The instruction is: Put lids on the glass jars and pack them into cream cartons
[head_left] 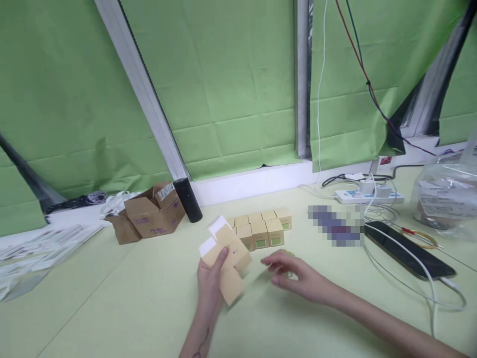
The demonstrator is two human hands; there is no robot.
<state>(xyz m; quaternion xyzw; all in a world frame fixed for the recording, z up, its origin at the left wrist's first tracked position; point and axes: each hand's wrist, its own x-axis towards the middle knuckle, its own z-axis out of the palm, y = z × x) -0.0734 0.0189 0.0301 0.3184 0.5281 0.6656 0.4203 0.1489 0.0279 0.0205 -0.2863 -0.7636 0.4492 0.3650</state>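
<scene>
My left hand (211,278) grips a partly unfolded small cardboard box (231,248), thumb on top. Its tan panels and white-lined flaps spread outward, tilted above the table. To the right, my right hand (294,276) hovers with thumb and fingers apart, holding nothing that I can see. A small yellow-green item (288,253) shows just behind its knuckles, mostly hidden. Beyond both hands, several folded tan boxes (260,234) with green labels stand in two rows; the flat box covers the rows' left end.
At back left are an open brown carton (156,216) and a black cylinder (188,200). White flat strips (33,248) lie far left. On the right are a black phone (410,248) with a cable, a power strip (383,197) and a clear plastic bag (445,191).
</scene>
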